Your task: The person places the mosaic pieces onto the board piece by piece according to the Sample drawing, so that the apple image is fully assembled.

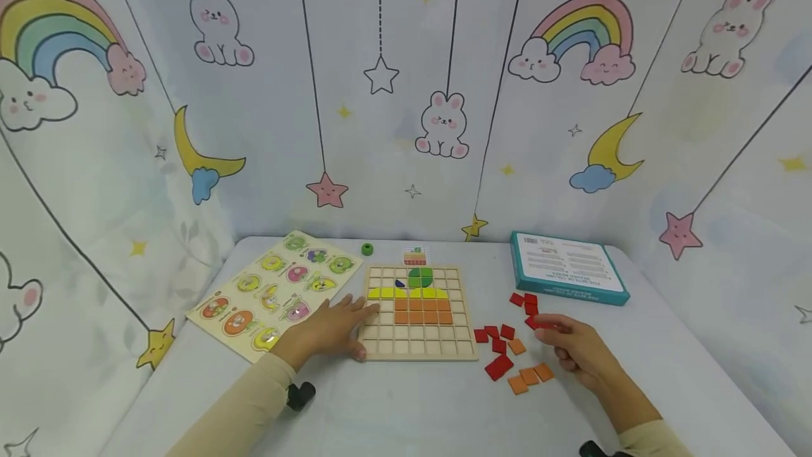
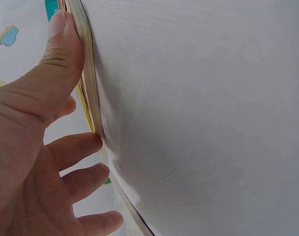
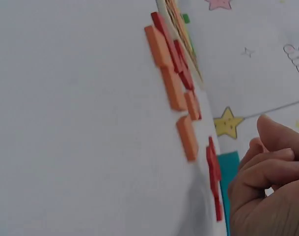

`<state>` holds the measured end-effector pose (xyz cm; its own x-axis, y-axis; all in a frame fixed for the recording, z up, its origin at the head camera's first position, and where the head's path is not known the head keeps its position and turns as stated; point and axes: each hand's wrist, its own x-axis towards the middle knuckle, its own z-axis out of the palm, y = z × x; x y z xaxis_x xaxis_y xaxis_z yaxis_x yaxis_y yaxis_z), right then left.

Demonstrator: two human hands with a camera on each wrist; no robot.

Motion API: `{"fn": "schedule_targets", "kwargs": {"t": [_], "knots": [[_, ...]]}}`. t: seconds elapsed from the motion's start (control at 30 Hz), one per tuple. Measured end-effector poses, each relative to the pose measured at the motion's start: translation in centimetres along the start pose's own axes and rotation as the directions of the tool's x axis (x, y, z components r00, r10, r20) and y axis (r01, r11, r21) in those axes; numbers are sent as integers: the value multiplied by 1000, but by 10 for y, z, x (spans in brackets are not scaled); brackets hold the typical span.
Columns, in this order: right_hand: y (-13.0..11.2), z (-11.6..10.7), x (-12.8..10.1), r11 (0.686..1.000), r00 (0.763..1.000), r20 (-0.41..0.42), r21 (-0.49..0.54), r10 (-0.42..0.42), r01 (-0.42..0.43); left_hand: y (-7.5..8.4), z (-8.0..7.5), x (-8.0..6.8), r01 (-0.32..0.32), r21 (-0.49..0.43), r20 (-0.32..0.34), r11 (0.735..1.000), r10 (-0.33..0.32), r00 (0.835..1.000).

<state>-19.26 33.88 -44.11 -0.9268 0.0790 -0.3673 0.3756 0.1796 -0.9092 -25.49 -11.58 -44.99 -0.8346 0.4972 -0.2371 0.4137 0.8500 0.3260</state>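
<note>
Near the middle of the table, a wooden grid board lies flat, partly filled: green pieces at top, a yellow row under them, an orange block lower. Left hand rests against the board's left edge, fingers straight and spread, thumb along the lower corner; the left wrist view shows the thumb pressed to the board's rim, nothing grasped. Right of the board, loose red and orange tiles lie scattered toward the table's right side. Right hand sits among them, fingers curled, fingertips pinching a red tile at the far end of the scatter. Fruit peg puzzle lies at the left edge, just beside the left hand. Teal box near the back right corner. Small green peg behind the board.
</note>
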Motion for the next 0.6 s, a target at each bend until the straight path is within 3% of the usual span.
{"fn": "schedule_targets", "kwargs": {"t": [0.1, 0.2, 0.43, 0.6], "knots": [[17, -26, -8, 992, 998, 31, 110, 57, -60, 1, 0, 0, -2, -4, 2, 1000, 2, 1000], [28, -35, -13, 987, 995, 61, 136, 79, -87, 0, -1, 0, -6, -9, 0, 1000, 6, 1000], [36, -26, -24, 997, 994, 89, -47, 59, -55, 0, -2, -2, -5, -24, -6, 1000, 5, 1000], [36, -16, -26, 980, 998, 39, -192, 57, -49, 0, -2, -2, -9, -19, -1, 1000, 9, 1000]]}}
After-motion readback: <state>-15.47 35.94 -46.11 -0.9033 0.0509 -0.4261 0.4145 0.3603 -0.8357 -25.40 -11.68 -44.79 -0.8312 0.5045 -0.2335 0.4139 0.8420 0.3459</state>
